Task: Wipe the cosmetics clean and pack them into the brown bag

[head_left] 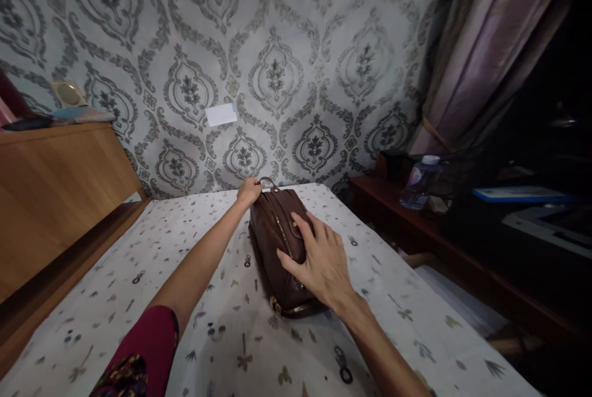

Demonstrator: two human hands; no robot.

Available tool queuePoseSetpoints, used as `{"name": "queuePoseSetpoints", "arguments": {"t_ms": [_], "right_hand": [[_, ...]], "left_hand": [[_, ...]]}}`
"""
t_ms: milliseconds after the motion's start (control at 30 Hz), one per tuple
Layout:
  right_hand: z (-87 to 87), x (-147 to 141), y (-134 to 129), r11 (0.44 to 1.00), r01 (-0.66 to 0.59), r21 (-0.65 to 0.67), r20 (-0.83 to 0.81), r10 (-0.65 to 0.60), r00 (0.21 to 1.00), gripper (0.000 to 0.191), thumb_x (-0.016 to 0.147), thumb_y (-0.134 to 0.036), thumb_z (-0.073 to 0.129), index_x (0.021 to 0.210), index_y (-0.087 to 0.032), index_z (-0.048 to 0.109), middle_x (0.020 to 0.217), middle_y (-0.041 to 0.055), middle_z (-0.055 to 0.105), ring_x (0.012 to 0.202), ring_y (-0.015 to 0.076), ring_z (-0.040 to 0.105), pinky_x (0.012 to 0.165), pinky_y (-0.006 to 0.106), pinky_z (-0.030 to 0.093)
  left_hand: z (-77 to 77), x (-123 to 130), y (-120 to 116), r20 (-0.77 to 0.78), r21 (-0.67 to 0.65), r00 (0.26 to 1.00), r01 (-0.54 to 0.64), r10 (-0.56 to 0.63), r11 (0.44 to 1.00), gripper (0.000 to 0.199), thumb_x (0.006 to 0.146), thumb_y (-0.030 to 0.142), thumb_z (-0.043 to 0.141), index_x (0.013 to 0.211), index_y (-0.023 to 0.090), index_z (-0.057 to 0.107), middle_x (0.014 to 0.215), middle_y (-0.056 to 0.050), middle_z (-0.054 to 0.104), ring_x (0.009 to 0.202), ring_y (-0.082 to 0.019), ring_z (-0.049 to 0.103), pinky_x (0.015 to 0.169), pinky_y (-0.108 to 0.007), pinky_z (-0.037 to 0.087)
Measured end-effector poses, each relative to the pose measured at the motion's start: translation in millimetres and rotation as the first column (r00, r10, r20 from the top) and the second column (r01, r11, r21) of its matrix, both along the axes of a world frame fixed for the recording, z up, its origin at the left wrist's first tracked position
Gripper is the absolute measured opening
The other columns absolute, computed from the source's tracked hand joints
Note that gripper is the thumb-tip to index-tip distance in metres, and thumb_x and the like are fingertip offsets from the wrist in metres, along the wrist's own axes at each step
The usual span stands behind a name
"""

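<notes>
A brown leather bag point(272, 243) with gold zips lies on the patterned bedsheet point(217, 298) in the middle of the view. At its far end a thin carry loop point(267, 180) stands up. My left hand point(250, 192) is closed at the far left corner of the bag, beside that loop; its fingertips are partly hidden. Fingers spread, my right hand point(324, 258) rests over the near right part of the bag, touching its upper face and covering some of it.
A wooden headboard or cabinet point(60, 193) borders the bed on the left. On the right, a dark red table point(393, 200) carries a clear plastic bottle point(420, 181). Behind are patterned wallpaper with a white wall plate point(221, 114) and a mauve curtain point(481, 58).
</notes>
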State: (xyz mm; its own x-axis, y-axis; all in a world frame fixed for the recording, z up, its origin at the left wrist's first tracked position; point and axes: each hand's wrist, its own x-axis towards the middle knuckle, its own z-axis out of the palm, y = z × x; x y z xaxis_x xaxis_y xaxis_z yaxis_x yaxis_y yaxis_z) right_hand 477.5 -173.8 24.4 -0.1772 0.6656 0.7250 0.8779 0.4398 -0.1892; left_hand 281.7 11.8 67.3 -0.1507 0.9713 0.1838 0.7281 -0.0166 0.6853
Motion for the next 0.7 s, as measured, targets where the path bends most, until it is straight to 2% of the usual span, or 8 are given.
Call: {"name": "queuePoseSetpoints", "arguments": {"t_ms": [100, 200, 300, 433, 567, 700], "right_hand": [[0.8, 0.5, -0.6, 1.0, -0.004, -0.009, 0.006, 0.004, 1.0, 0.067, 0.08, -0.052, 0.062, 0.137, -0.02, 0.05, 0.134, 0.019, 0.054, 0.116, 0.037, 0.055, 0.093, 0.052, 0.045], [1.3, 1.3, -0.9, 1.0, -0.005, -0.018, 0.007, 0.005, 1.0, 0.068, 0.08, -0.054, 0.062, 0.138, -0.02, 0.05, 0.135, 0.0186, 0.054, 0.117, 0.0367, 0.055, 0.094, 0.052, 0.045], [1.5, 1.6, -1.2, 0.999, -0.01, -0.03, 0.011, 0.011, 1.0, 0.069, 0.08, -0.054, 0.062, 0.138, -0.019, 0.05, 0.135, 0.0191, 0.054, 0.118, 0.0367, 0.054, 0.096, 0.052, 0.045], [2.1, 1.3, -2.1, 0.998, -0.012, -0.056, 0.01, 0.013, 1.0, 0.07, 0.08, -0.053, 0.063, 0.138, -0.018, 0.05, 0.136, 0.02, 0.054, 0.121, 0.037, 0.052, 0.098, 0.052, 0.043], [5.1, 0.8, -4.2, 0.995, -0.017, -0.095, -0.003, 0.017, 1.0, 0.071, 0.079, -0.055, 0.065, 0.137, -0.017, 0.052, 0.137, 0.02, 0.053, 0.121, 0.038, 0.052, 0.099, 0.053, 0.042], [19.3, -0.9, -6.5, 0.97, -0.007, -0.245, -0.012, 0.004, 1.0, 0.069, 0.08, -0.058, 0.063, 0.135, -0.018, 0.054, 0.142, 0.0196, 0.048, 0.126, 0.0389, 0.049, 0.103, 0.054, 0.039]], "left_hand": [[6.6, 1.4, 1.1, -0.04, 0.023, 0.999, -0.001, 0.002, 1.0, 0.016, 0.088, 0.029, 0.06, 0.093, 0.016, 0.068, 0.092, -0.003, 0.069, 0.097, -0.023, 0.063, 0.076, -0.03, 0.05], [15.4, 4.9, 8.9, -0.067, -0.022, 0.995, 0.066, -0.067, 0.998, 0.013, 0.082, 0.028, 0.067, 0.088, 0.017, 0.069, 0.084, -0.001, 0.069, 0.093, -0.022, 0.064, 0.071, -0.028, 0.049], [20.4, 13.7, 19.5, -0.075, -0.123, 0.982, 0.162, -0.172, 0.979, 0.023, 0.086, 0.033, 0.067, 0.1, 0.014, 0.067, 0.098, -0.004, 0.068, 0.093, -0.022, 0.064, 0.079, -0.034, 0.053], [17.4, 28.4, 30.0, -0.057, -0.196, 0.963, 0.249, -0.264, 0.948, 0.034, 0.094, 0.037, 0.059, 0.12, 0.016, 0.06, 0.122, -0.008, 0.062, 0.104, -0.023, 0.063, 0.088, -0.043, 0.056], [10.1, 34.8, 36.3, -0.045, -0.186, 0.955, 0.281, -0.293, 0.942, 0.036, 0.093, 0.037, 0.061, 0.122, 0.015, 0.059, 0.124, -0.008, 0.061, 0.106, -0.025, 0.062, 0.088, -0.044, 0.055], [4.5, 33.3, 41.2, -0.045, -0.147, 0.956, 0.28, -0.289, 0.949, 0.037, 0.093, 0.036, 0.061, 0.124, 0.015, 0.058, 0.125, -0.009, 0.06, 0.106, -0.025, 0.062, 0.088, -0.043, 0.056]]}}
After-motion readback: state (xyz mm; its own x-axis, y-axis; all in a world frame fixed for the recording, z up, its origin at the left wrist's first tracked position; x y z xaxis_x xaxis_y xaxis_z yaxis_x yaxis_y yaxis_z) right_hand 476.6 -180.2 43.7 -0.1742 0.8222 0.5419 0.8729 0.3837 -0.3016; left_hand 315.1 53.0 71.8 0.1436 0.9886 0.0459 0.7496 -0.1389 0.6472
